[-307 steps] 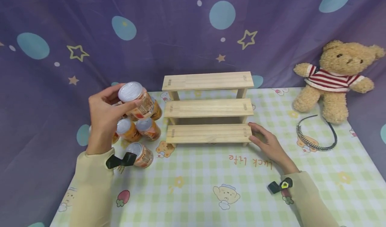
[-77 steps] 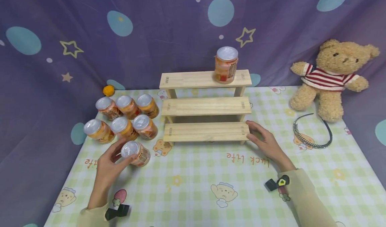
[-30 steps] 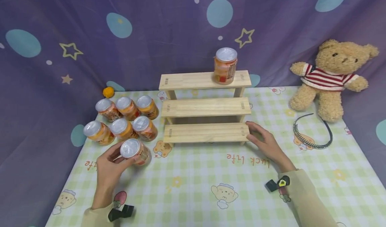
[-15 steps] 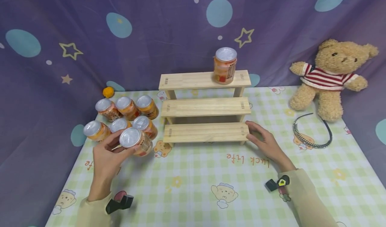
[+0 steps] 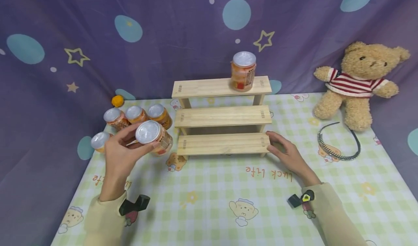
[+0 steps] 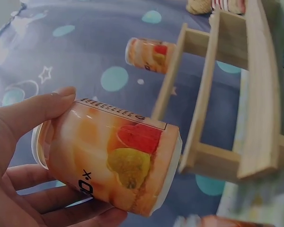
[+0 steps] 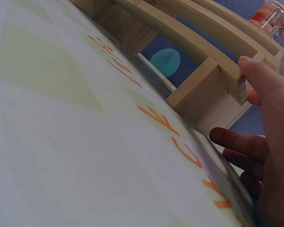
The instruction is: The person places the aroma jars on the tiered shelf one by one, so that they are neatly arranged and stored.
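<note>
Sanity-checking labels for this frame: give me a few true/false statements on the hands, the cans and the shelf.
1. The left hand holds a can lifted off the table. True.
2. The top step of the wooden shelf is bare. False: one can stands upright at its right end.
3. The right hand rests against the right end of the shelf's lowest step. True.
4. The teddy bear sits on the left side of the table. False: it sits at the far right, behind the black headband.
5. The middle step holds two cans. False: it holds none.
</note>
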The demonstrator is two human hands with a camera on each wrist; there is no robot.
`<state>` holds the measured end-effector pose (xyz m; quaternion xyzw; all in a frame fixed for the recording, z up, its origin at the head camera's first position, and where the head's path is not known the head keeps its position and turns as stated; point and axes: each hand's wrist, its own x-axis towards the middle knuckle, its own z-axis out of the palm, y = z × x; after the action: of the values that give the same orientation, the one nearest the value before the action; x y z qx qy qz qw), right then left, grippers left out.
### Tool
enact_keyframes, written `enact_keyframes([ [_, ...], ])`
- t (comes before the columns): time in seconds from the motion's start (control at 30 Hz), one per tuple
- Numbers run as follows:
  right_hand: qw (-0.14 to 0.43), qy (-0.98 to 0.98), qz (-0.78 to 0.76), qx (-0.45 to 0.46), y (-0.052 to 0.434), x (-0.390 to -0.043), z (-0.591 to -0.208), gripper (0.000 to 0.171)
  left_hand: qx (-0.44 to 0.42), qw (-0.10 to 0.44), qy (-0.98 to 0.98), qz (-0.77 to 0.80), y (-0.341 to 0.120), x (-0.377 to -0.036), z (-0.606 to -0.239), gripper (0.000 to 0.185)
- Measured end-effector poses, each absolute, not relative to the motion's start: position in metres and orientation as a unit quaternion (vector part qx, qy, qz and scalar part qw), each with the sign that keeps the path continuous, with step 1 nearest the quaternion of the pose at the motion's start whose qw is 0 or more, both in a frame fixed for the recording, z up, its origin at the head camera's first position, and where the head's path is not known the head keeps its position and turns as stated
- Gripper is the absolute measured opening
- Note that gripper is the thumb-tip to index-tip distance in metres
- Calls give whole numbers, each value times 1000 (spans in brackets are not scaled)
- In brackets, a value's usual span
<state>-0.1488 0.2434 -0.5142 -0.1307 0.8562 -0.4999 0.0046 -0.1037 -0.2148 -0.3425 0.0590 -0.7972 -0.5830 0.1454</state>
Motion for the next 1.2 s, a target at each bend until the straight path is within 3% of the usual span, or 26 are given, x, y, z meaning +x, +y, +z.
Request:
enact_keyframes([
  [0.3,10,858,-497,-130,243,-148,-514,53,23,154,-796,-585,-198,-122,-323,58],
  [0.57,9,856,-500,-129,242,-148,-513,52,-1,128,-798,-589,-186,-137,-310,57],
  [1.2,13,855,-502,-129,242,-149,-511,52,-53,154,-800,-578,-159,-173,-288,49],
])
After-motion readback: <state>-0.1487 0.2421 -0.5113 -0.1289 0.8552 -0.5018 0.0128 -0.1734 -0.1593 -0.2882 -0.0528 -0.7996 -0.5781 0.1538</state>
